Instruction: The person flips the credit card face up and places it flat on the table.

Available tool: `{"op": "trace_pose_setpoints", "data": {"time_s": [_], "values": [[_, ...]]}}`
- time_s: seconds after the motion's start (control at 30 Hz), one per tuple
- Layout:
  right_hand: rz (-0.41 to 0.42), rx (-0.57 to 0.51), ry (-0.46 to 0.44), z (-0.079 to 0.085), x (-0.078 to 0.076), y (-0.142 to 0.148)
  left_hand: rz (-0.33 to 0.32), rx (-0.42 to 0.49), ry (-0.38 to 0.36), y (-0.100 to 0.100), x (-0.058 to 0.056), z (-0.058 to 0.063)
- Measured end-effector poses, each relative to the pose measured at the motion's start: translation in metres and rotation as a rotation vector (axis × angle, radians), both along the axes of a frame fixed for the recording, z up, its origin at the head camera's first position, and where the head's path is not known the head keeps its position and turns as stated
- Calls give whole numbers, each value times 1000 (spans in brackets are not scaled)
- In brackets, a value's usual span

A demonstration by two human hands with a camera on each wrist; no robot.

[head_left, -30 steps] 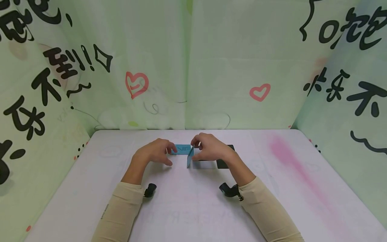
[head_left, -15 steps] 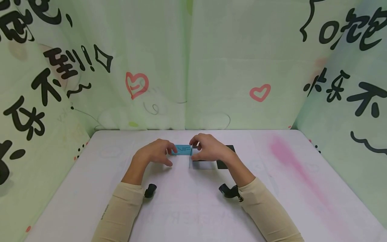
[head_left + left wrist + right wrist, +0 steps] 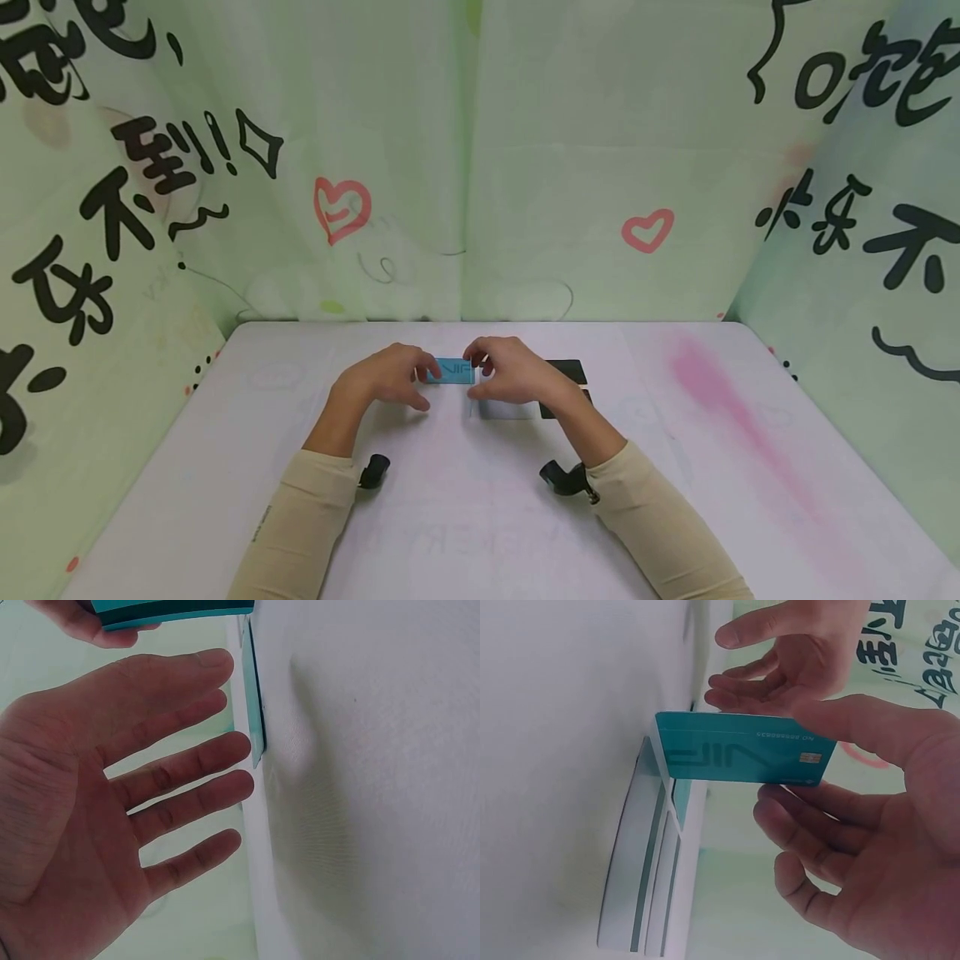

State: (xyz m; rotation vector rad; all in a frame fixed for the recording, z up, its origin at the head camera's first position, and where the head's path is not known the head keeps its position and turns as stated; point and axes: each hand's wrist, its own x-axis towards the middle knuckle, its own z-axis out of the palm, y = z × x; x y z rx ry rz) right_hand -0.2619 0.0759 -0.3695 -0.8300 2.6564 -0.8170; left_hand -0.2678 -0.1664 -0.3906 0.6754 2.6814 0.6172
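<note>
My right hand (image 3: 516, 371) pinches a teal bank-type card (image 3: 727, 746) by its upper end, between thumb and fingers. The card stands on its short edge, its chip near the top, and its lower end is close to the flat cards. From the head view it is nearly edge-on and hard to make out. Another teal card (image 3: 453, 371) with VIP lettering lies flat to its left. Beside that card my left hand (image 3: 386, 375) hovers, fingers spread and palm bare in the left wrist view; it holds nothing.
Beneath and right of the right hand lie pale cards (image 3: 622, 862) with dark stripes, partly hidden in the head view. Black flat pieces (image 3: 567, 369) show at their right end. The white table (image 3: 480, 500) meets green printed curtains (image 3: 525, 250) behind.
The held card has turned from an angled face to nearly edge-on. My right hand has shifted slightly left towards the lying teal card; the left hand has barely moved.
</note>
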Motion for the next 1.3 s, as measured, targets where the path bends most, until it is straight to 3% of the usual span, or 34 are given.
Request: {"op": "trace_pose_setpoints", "data": {"time_s": [1.3], "values": [[-19, 36, 8, -21, 1, -13, 4, 1, 12, 0, 1, 2]]}}
